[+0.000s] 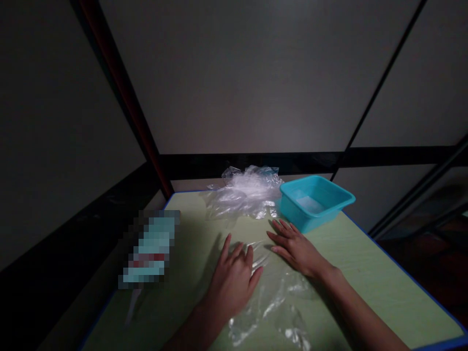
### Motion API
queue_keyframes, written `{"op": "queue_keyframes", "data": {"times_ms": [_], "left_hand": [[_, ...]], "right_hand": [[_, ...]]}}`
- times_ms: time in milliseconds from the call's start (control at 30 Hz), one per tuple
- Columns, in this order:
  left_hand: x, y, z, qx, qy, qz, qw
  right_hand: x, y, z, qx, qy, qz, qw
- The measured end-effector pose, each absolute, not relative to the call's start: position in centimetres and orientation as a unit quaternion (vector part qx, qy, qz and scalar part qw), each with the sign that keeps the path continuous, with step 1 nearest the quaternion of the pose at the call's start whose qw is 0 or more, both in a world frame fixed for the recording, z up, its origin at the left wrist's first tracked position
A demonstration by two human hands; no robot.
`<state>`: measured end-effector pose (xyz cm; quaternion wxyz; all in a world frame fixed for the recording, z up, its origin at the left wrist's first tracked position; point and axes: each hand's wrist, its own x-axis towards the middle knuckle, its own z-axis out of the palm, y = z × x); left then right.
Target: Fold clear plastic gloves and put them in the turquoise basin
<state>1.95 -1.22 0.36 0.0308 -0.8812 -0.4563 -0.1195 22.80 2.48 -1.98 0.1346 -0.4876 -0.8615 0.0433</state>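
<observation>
A clear plastic bag (272, 297) lies crumpled on the table between my two hands and runs toward the near edge. My left hand (236, 275) rests at the bag's left side, fingers apart and pointing away from me. On the other side, my right hand (292, 246) reaches over the bag's upper right part with its fingers spread, close to the teal plastic basin. Neither hand grips anything that I can see. Beyond them, a loose heap of clear plastic bags (246, 192) sits at the table's far edge.
The teal basin (292, 207) stands at the back right, with something whitish at its bottom. A pixelated teal and red item (151, 248) lies on the left. The pale green table (380, 292) has a blue edge. Panelled walls (248, 87) rise behind it.
</observation>
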Motion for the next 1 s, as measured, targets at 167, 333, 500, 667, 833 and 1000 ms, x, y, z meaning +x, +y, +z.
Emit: {"op": "queue_keyframes", "data": {"times_ms": [167,333,500,667,833,1000], "left_hand": [[2.2,-1.4,0.4,-0.885,-0.433,-0.172,-0.001],[2.5,-1.3,-1.4,-0.886,-0.435,-0.157,-0.019],[2.2,-0.9,-2.7,-0.895,-0.428,-0.127,-0.024],[1.4,-0.4,-3.0,-0.903,-0.408,-0.129,-0.027],[1.1,-0.2,-3.1,-0.909,-0.400,-0.112,-0.030],[0.7,-0.1,-3.5,-0.913,-0.386,-0.129,-0.015]], "right_hand": [[22.2,2.4,-2.0,-0.510,-0.836,0.034,0.201],[21.0,1.6,-1.7,-0.500,-0.829,0.089,0.232],[20.4,1.2,-1.9,-0.488,-0.838,0.114,0.217],[20.5,1.3,-1.8,-0.495,-0.834,0.096,0.225],[20.3,1.2,-2.2,-0.469,-0.857,0.098,0.191],[20.7,1.6,-3.7,-0.467,-0.869,0.053,0.156]]}}
